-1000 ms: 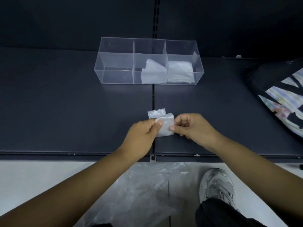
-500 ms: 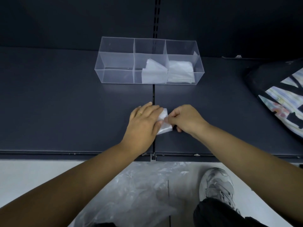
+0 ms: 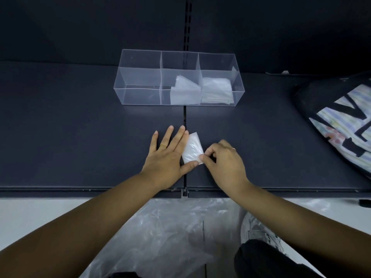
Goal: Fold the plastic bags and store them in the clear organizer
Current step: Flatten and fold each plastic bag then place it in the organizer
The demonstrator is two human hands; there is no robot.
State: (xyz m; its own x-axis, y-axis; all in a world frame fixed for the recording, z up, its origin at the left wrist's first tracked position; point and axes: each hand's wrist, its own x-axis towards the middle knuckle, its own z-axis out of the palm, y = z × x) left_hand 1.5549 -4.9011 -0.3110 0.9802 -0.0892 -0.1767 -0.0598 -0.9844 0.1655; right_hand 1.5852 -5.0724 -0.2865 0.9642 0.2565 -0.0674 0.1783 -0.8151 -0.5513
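A small folded plastic bag [image 3: 192, 149] lies on the dark shelf [image 3: 80, 137] near its front edge. My left hand [image 3: 166, 155] lies flat beside it with fingers spread, thumb pressing the bag's near corner. My right hand [image 3: 222, 159] pinches the bag's near right corner between thumb and forefinger. The clear organizer [image 3: 140, 77] stands further back with three compartments. Its middle compartment holds folded bags [image 3: 183, 91], its right compartment holds a stack of folded bags [image 3: 217, 91], and its left compartment holds nothing.
A black bag with a striped print [image 3: 341, 117] lies on the shelf at the right. Loose clear plastic bags [image 3: 166, 233] lie on the white floor below the shelf edge, next to a person's shoe [image 3: 259, 227].
The bag was held up in both hands, then laid down on the shelf. My left hand has flattened and slid left off it, uncovering the folded bag.
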